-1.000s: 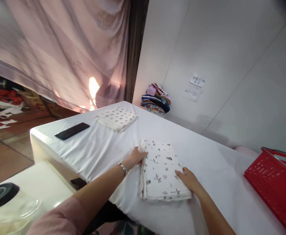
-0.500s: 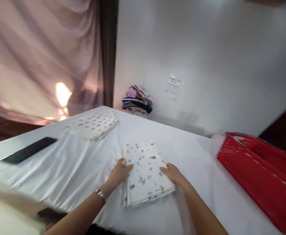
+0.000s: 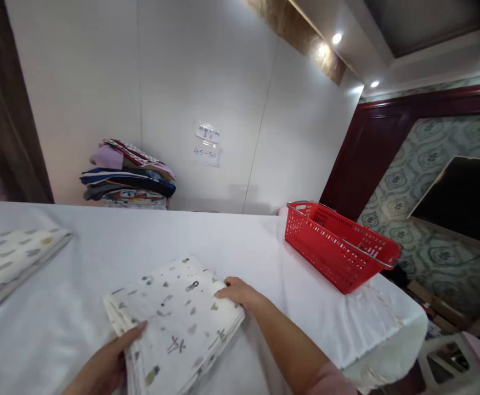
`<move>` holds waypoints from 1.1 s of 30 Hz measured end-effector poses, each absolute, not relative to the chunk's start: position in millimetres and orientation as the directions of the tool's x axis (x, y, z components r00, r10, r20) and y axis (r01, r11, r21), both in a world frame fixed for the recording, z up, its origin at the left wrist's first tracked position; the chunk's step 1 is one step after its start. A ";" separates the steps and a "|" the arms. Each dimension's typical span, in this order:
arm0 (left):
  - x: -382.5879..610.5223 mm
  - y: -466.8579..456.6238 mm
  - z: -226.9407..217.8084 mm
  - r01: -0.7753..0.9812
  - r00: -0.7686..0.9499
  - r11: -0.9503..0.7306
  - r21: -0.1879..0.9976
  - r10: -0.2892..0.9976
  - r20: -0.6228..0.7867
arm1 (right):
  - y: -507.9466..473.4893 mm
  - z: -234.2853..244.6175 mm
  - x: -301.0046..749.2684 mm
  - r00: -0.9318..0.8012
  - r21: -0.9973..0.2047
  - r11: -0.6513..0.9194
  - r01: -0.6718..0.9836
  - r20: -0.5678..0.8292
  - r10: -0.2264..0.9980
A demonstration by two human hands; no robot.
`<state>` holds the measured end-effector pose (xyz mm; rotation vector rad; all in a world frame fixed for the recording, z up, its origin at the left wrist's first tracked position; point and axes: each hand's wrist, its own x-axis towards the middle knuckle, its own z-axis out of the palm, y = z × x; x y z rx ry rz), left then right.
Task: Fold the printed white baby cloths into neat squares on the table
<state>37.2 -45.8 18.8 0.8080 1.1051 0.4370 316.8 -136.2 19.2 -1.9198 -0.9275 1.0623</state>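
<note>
A folded white cloth [image 3: 182, 312] with small grey prints lies in front of me on the white-covered table, slightly turned. My left hand [image 3: 116, 351] grips its left edge, thumb on top and the other fingers underneath, partly hidden. On the opposite side, my right hand [image 3: 240, 293] holds the right edge near the far corner, its thumb laid over the top layer. Another folded white cloth [image 3: 13, 258] with grey spots lies at the left, cut off by the frame.
A red plastic basket [image 3: 334, 241] with metal handles stands at the table's right. Behind the far edge is a stack of folded fabrics [image 3: 128, 175] against the white wall. Paper notes [image 3: 207, 144] hang there. A dark screen [image 3: 462, 197] is at the far right.
The view has swung right, bringing the whole basket and the screen into sight. Both hands stay on the cloth, which now sits turned and closer to me.
</note>
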 end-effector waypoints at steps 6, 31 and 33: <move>31.0 -54.8 25.8 0.028 0.499 0.670 0.742 0.633 -0.591 | -128.1 24.5 314.5 0.224 -0.885 -0.460 0.072 -0.435 0.872; 44.0 -115.1 85.1 -0.083 0.548 0.455 0.887 0.764 -0.340 | -166.7 125.1 185.8 -0.007 -0.263 0.018 0.965 0.043 0.999; 43.3 -115.4 82.9 -0.080 0.574 0.489 0.869 0.735 -0.361 | -168.8 130.4 189.6 0.001 -0.273 -0.002 0.962 -0.002 1.000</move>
